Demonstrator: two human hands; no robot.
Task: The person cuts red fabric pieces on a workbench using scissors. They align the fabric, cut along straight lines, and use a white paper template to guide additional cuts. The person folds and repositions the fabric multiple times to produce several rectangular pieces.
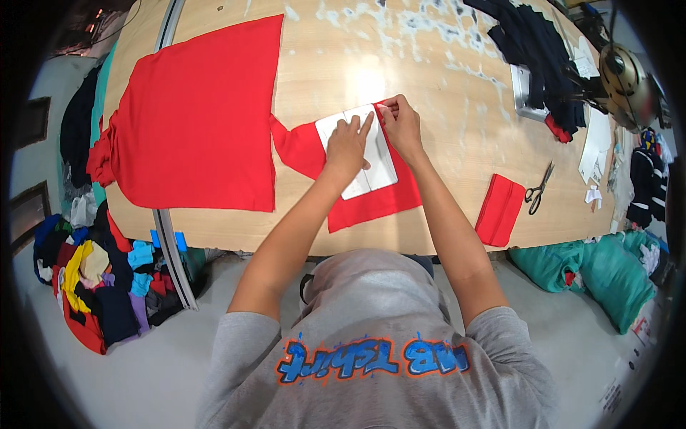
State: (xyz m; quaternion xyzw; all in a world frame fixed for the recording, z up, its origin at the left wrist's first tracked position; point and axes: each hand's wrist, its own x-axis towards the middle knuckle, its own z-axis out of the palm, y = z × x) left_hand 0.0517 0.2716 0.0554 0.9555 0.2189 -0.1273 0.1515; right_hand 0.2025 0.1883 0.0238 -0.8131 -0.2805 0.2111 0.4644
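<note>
A white rectangular template [381, 166] with thin lines on it lies slightly turned on a red fabric piece [371, 207]. My left hand [347, 149] rests on the template with its fingers spread, pressing it onto the cloth. At the template's far right corner, my right hand [402, 130] is closed in a pinch, its fingertips at the edge where red cloth shows. A small pale bit shows at those fingertips, too small to name. To the left, a narrow red strip of the fabric reaches toward a large red cloth [207, 121] spread on the table.
Black scissors [539, 190] lie right of a folded red cloth [499, 209] near the table's front edge. Dark garments [536, 57] and a cutting machine [620, 79] occupy the far right. A metal rail [171, 250] crosses the left side. Coloured scraps [107, 286] and green sacks [614, 275] sit below.
</note>
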